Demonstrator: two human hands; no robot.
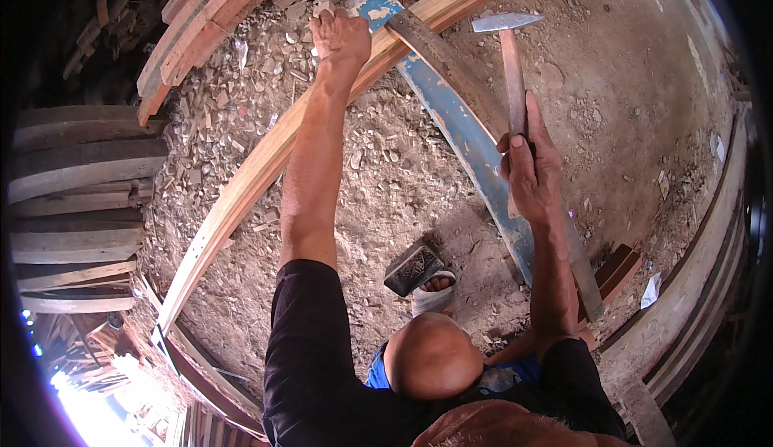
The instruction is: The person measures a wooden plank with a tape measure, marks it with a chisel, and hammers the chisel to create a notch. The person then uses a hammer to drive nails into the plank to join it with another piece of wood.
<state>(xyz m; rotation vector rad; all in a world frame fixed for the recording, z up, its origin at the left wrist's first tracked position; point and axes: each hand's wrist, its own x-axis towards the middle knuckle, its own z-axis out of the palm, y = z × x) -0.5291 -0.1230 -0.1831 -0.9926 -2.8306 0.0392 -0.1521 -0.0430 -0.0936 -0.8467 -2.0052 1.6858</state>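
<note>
My right hand [531, 169] is wrapped around the wooden handle of a hammer [512, 68]; its metal head points up and away, above the ground. My left hand [341, 38] is closed, knuckles up, beside a long light wooden beam [258, 161]. A pale bit shows at its fingertips, but what the fingers hold is hidden. That beam slants from the lower left to the far top. It crosses a worn blue board [455, 129] with peeling paint. Along the board's right side runs a narrow dark plank [447, 60], its far end over the beam.
A black tray [412, 266] with small dark pieces stands beside my sandalled foot [435, 290]. Curved timbers [209, 24] are stacked at the far left, more timbers [80, 165] at the left. Wood chips litter the dirt floor [386, 189]. Long planks [684, 286] line the right edge.
</note>
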